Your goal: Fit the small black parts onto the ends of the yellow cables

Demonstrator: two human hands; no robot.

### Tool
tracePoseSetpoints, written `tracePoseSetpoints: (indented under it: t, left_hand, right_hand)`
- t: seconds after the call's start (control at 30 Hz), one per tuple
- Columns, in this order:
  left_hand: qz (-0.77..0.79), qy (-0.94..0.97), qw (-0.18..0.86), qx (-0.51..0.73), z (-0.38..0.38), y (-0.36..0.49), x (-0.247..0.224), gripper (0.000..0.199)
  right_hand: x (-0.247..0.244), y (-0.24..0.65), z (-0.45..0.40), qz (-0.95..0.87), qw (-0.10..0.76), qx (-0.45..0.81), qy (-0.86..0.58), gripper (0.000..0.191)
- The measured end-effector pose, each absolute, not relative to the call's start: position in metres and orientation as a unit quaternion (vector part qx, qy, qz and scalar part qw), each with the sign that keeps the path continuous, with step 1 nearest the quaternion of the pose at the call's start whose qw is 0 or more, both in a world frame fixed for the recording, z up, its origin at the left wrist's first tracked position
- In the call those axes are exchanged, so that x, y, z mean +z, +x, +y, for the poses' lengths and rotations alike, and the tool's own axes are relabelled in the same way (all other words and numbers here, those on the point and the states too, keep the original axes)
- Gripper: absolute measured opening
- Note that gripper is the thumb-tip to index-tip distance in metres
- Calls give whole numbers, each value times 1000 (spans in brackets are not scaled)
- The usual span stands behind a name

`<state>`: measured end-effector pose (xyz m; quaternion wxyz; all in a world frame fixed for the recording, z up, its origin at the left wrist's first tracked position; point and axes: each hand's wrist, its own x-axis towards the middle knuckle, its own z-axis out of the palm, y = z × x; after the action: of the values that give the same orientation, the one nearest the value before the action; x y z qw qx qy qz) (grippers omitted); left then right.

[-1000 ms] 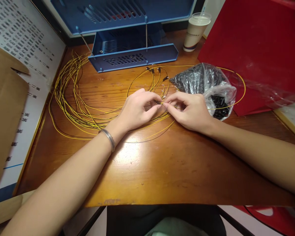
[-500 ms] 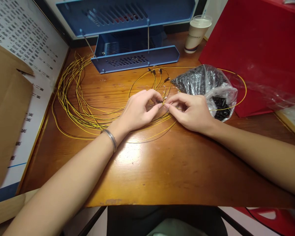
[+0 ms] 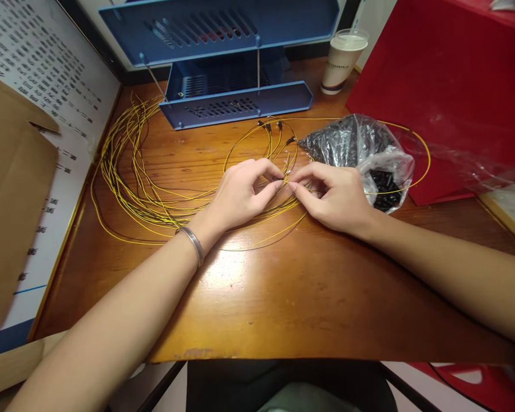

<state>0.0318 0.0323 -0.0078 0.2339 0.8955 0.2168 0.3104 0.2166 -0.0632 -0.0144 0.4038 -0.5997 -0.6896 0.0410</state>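
My left hand [image 3: 249, 184] is closed in a pinch on the end of a thin yellow wire, where a tiny dark piece is mostly hidden by the fingertips. Nearly touching it, my right hand [image 3: 329, 191] pinches the same yellow wire [image 3: 424, 139], which loops out to the right and back behind the hands. Under and left of the hands lies a loose coil of yellow and black wires [image 3: 124, 197]. Just beyond the fingertips, several wire ends with black and silver connectors [image 3: 280, 126] stick up. Beside my right hand rests an open clear bag [image 3: 347, 140] of small black parts.
A blue slotted rack [image 3: 240, 106] stands at the back of the wooden table [image 3: 257, 303]. To its right are a paper cup with a straw [image 3: 343, 60] and a large red bag [image 3: 446, 97]. Brown cardboard [image 3: 15, 200] and a printed board [image 3: 68, 143] line the left side.
The dark piece between my left fingertips shows less than before, and a bit of yellow wire shows between the hands. Both hands stay in almost the same place.
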Motion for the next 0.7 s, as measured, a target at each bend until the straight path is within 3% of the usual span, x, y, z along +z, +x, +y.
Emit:
tracePoseSetpoints:
  t: [0.37, 0.7]
  left_hand:
    - [195, 879, 297, 319, 29, 32, -6, 14]
    - [207, 873, 267, 351, 31, 33, -9, 12]
  right_hand:
    - [-14, 218, -62, -706, 403, 40, -581, 8]
    - [-18, 217, -63, -693, 415, -8, -589, 4]
